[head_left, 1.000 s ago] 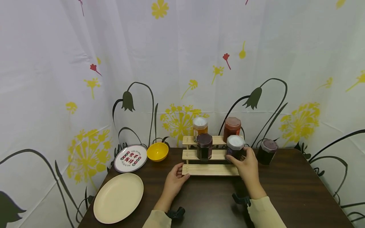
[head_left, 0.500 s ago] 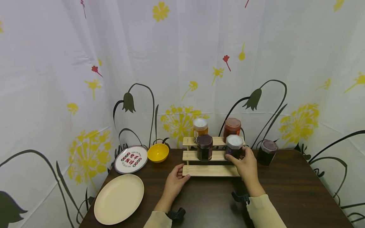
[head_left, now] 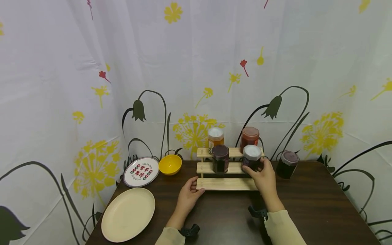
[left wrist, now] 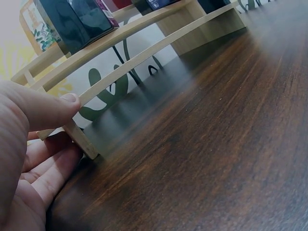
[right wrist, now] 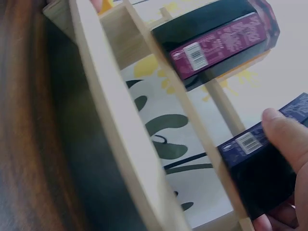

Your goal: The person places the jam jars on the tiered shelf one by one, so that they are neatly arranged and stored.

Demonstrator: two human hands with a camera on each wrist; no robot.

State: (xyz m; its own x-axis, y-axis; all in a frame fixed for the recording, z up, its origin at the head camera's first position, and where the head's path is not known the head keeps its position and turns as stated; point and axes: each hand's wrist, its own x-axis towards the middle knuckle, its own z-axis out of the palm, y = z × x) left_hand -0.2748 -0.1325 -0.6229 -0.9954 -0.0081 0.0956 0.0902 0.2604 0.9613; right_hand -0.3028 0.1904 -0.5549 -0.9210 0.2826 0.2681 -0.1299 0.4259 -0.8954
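Observation:
A three-tier wooden rack (head_left: 227, 184) stands on the dark table. My left hand (head_left: 187, 199) grips its lowest shelf at the left end; in the left wrist view the thumb (left wrist: 53, 111) lies on the shelf edge, the other fingers beside the leg. On the middle shelf, my right hand (head_left: 265, 178) holds a dark jar with a white lid (head_left: 252, 152) and a blue label. To its left on that shelf stands a dark-lidded jar (head_left: 220, 160) with a purple label (right wrist: 219, 45). The top shelf bears an amber jar with a white lid (head_left: 215, 137) and a red jar (head_left: 249, 139).
Right of the rack, another dark jar (head_left: 287, 165) stands on the table (head_left: 318, 204). At the left are a yellow bowl (head_left: 170, 165), a white plate with red lettering (head_left: 141, 172) and a large cream plate (head_left: 128, 215). A patterned curtain (head_left: 196, 68) hangs behind.
The right hand and the white-lidded dark jar have shifted very slightly on the middle shelf. The left hand keeps its grip on the rack. The head view has tilted slightly.

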